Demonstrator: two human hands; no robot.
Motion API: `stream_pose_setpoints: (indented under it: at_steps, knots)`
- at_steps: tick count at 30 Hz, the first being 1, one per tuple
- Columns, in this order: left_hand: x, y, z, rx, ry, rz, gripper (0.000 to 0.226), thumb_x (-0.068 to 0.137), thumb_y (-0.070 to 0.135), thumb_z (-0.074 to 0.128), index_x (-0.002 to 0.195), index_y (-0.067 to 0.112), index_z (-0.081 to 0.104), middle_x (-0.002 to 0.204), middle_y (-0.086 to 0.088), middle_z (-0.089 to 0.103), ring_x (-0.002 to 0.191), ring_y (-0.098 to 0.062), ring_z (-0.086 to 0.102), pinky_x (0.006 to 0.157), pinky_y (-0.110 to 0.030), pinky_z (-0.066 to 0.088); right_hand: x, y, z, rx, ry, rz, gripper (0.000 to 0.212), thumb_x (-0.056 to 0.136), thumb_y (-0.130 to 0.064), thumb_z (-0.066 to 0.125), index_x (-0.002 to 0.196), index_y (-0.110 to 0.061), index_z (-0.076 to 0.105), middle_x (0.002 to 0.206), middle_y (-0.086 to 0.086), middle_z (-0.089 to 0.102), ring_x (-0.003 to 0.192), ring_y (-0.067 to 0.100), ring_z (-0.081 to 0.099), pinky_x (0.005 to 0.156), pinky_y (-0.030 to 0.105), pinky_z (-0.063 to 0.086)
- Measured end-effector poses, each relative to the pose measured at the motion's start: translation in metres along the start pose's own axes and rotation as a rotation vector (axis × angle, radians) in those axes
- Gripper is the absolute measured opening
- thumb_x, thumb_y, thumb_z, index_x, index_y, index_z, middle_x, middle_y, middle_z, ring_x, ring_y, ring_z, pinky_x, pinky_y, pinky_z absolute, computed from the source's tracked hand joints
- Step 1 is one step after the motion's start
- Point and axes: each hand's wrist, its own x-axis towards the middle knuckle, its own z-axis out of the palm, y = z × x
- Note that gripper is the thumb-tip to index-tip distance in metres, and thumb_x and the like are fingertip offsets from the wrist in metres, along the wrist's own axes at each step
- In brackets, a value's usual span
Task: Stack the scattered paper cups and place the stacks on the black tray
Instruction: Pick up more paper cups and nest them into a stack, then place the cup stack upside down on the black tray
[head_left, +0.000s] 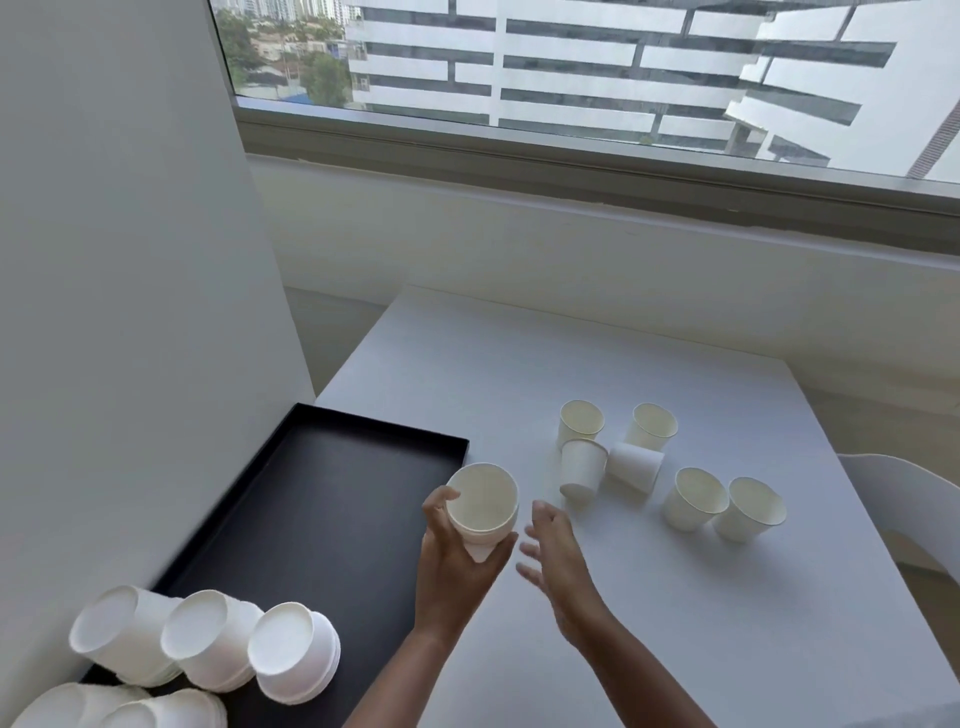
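Left hand (457, 561) clamped on cup stack (483, 504) beside black tray (311, 499); right hand (556, 551) spread, empty, near loose cups (582, 470).

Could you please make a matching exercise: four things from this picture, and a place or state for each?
Things:
1. left hand
2. right hand
3. black tray
4. cup lying on its side

States:
A. open, holds nothing
B. holds a stack of cups
C. among the loose cups on the table
D. carries finished stacks at its near end

Pairs: 1-B, 2-A, 3-D, 4-C
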Motion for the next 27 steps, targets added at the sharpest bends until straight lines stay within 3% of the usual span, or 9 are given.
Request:
stream_pose_setpoints:
  at_steps: [2,4,7,10,12,14,18,22,27]
  knots:
    - [-0.005,0.001,-0.003,-0.024,0.03,-0.017,0.069,0.065,0.019,0.083,0.1,0.037,0.026,0.105,0.003,0.045,0.09,-0.025,0.054,0.074,-0.032,0.046,-0.001,0.006,-0.003,0.177,-0.187,0.293,0.054,0.092,-0.056,0.031,0.13,-0.018,0.035,0.131,0.025,0.047,0.11,0.035,0.055,0.089,0.039,0.05]
    - [-0.012,-0.001,-0.006,-0.007,0.004,-0.014,0.065,0.065,0.022,0.083,0.097,0.036,0.028,0.105,0.014,0.042,0.094,-0.026,0.051,0.076,-0.033,0.043,-0.004,0.01,-0.004,0.338,-0.39,0.492,0.066,0.087,-0.066,0.029,0.124,-0.012,0.041,0.115,0.029,0.06,0.098,0.038,0.063,0.081,0.042,0.054]
    - [-0.024,-0.003,-0.014,0.015,-0.081,-0.029,0.06,0.062,0.04,0.079,0.095,0.037,0.03,0.107,0.023,0.037,0.098,-0.026,0.05,0.075,-0.031,0.043,-0.008,0.012,-0.003,0.603,-0.521,0.541,0.077,0.082,-0.068,0.036,0.117,0.0,0.049,0.088,0.022,0.07,0.073,0.031,0.069,0.065,0.038,0.059]
    - [-0.034,-0.006,-0.025,0.037,-0.189,-0.002,0.063,0.057,0.078,0.055,0.098,0.036,0.031,0.114,0.026,0.037,0.105,-0.018,0.043,0.077,-0.023,0.044,-0.012,0.013,0.0,0.754,-0.527,0.489,0.073,0.077,-0.059,0.054,0.115,0.004,0.054,0.093,0.02,0.066,0.074,0.03,0.068,0.066,0.039,0.059]
    - [-0.041,-0.007,-0.032,0.037,-0.205,0.005,0.069,0.061,0.088,0.037,0.101,0.032,0.032,0.116,0.024,0.038,0.107,-0.012,0.041,0.083,-0.01,0.038,-0.015,0.015,0.003,0.714,-0.5,0.439,0.066,0.075,-0.051,0.059,0.115,0.001,0.056,0.097,0.018,0.064,0.083,0.03,0.064,0.073,0.041,0.058]
    - [-0.045,-0.004,-0.039,0.043,-0.168,-0.001,0.066,0.068,0.087,0.027,0.103,0.031,0.034,0.112,0.024,0.042,0.105,-0.008,0.043,0.086,-0.005,0.031,-0.019,0.016,0.008,0.68,-0.487,0.393,0.065,0.074,-0.045,0.061,0.121,-0.001,0.053,0.096,0.017,0.063,0.084,0.028,0.062,0.073,0.039,0.056]
    - [-0.048,0.003,-0.056,0.057,-0.056,0.045,0.064,0.083,0.073,0.015,0.106,0.022,0.045,0.113,0.02,0.048,0.108,0.011,0.043,0.093,-0.029,0.036,-0.03,0.018,0.021,0.668,-0.477,0.267,0.063,0.073,-0.037,0.064,0.126,-0.005,0.05,0.103,0.015,0.062,0.087,0.025,0.062,0.074,0.037,0.056]
    - [-0.044,0.006,-0.088,0.098,0.031,0.103,0.069,0.091,0.061,0.014,0.099,0.007,0.056,0.116,0.0,0.055,0.113,-0.01,0.05,0.093,-0.027,0.038,-0.045,0.028,0.04,0.559,-0.411,0.143,0.064,0.071,-0.036,0.062,0.126,-0.009,0.047,0.111,0.015,0.058,0.094,0.024,0.06,0.074,0.033,0.055]
    - [-0.038,-0.002,-0.143,0.183,0.129,0.143,0.067,0.096,0.05,0.014,0.092,0.004,0.062,0.106,-0.012,0.063,0.112,-0.02,0.053,0.094,-0.034,0.039,-0.073,0.04,0.076,0.329,-0.32,-0.075,0.059,0.065,-0.033,0.077,0.116,-0.02,0.05,0.111,0.005,0.063,0.098,0.02,0.062,0.074,0.029,0.054]
